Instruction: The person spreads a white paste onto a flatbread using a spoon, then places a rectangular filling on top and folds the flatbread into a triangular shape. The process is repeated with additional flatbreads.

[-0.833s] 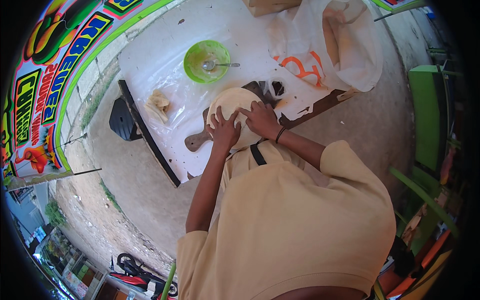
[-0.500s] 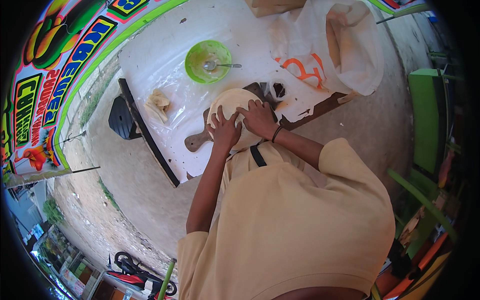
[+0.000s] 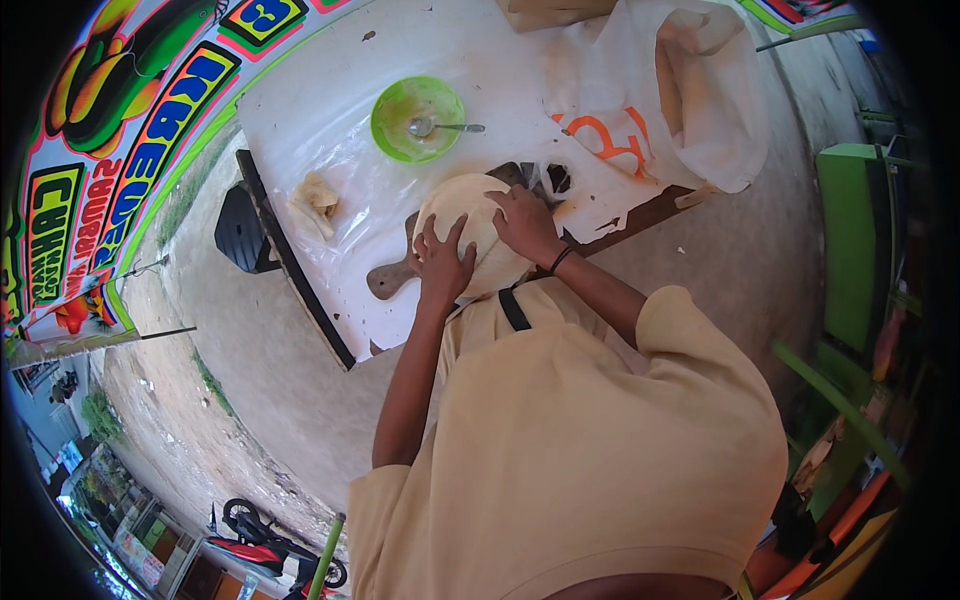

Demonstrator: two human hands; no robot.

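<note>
A pale, round stack of thin dough sheets lies on a dark wooden cutting board at the near edge of the table. My left hand rests on its left side, fingers spread and lying flat. Against its right side lies my right hand, fingers stretched toward the upper right edge; whether the fingertips lift a sheet is too small to tell. Beyond the board stands a green bowl with a metal spoon in it and pale paste smeared inside.
A crumpled pale sheet lies left on the plastic-covered white table. Clear plastic with a dark opening sits right of the board. At the far right stands a large whitish plastic bag. A black stool is beyond the table's left edge.
My hands have moved apart: the left slid slightly left and down, the right a little up and to the right. More of the dough stack shows between them.
</note>
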